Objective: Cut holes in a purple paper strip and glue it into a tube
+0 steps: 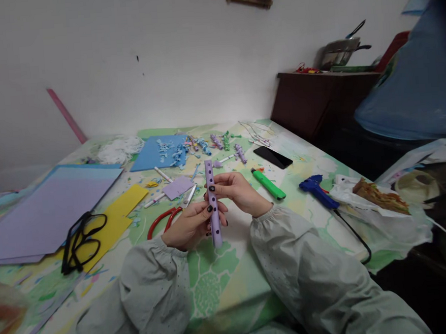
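Observation:
A narrow light-purple strip (215,222) with a row of dark round holes or dots stands nearly upright between my hands. My left hand (187,224) pinches its lower half, thumb in front and fingertips behind. Higher up, my right hand (238,190) grips the same strip between thumb and fingers. Red-handled scissors (158,222) lie open just beyond my left hand, partly hidden by it. A purple foam piece (178,187) rests on white sticks past them. To the right of my right hand lies a green utility knife (269,184).
Purple sheets (39,215), yellow sheets (124,204) and black glasses (83,243) lie left. A blue sheet (146,154) with scraps and several curled pieces lie behind. A phone (272,157), blue glue gun (319,191) with cord and food in a bag (380,196) are right.

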The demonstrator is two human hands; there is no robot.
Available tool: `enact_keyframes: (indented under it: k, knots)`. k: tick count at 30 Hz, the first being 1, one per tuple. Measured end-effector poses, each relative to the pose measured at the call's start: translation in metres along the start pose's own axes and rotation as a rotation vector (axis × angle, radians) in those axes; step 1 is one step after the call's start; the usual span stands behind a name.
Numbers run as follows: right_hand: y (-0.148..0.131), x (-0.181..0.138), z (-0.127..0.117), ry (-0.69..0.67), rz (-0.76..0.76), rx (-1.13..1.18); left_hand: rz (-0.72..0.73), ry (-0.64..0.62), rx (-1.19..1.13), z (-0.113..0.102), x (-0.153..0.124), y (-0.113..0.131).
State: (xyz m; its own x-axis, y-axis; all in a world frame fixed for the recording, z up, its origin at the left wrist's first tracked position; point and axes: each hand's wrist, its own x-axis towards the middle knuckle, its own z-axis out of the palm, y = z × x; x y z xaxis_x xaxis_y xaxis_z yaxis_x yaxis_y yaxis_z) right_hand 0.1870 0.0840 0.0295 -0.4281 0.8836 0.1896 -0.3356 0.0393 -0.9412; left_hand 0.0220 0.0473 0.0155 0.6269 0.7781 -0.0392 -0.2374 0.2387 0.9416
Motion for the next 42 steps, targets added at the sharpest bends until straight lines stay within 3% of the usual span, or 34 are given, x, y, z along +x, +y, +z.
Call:
enact_keyframes:
  k: [9,15,22,33,37,42]
  knots:
    - [-0.003,-0.003,-0.005,-0.132,0.032,0.072,0.003,0.031,0.244,0.004,-0.005,0.012]
    - [-0.004,-0.007,-0.009,-0.124,0.049,0.028,-0.017,0.085,0.428,0.009,-0.007,0.02]
    - [-0.005,-0.014,-0.013,-0.076,0.031,0.005,-0.033,0.068,0.541,0.006,-0.004,0.01]
    - [-0.01,-0.016,-0.008,-0.084,0.035,0.034,-0.087,0.03,0.482,0.011,-0.007,0.014]
    - [-0.016,-0.017,-0.013,-0.069,0.007,0.033,-0.128,-0.066,0.392,0.01,-0.009,0.015]
    - [-0.022,-0.021,-0.019,-0.148,0.015,0.027,-0.183,-0.194,0.259,0.007,-0.01,0.014]
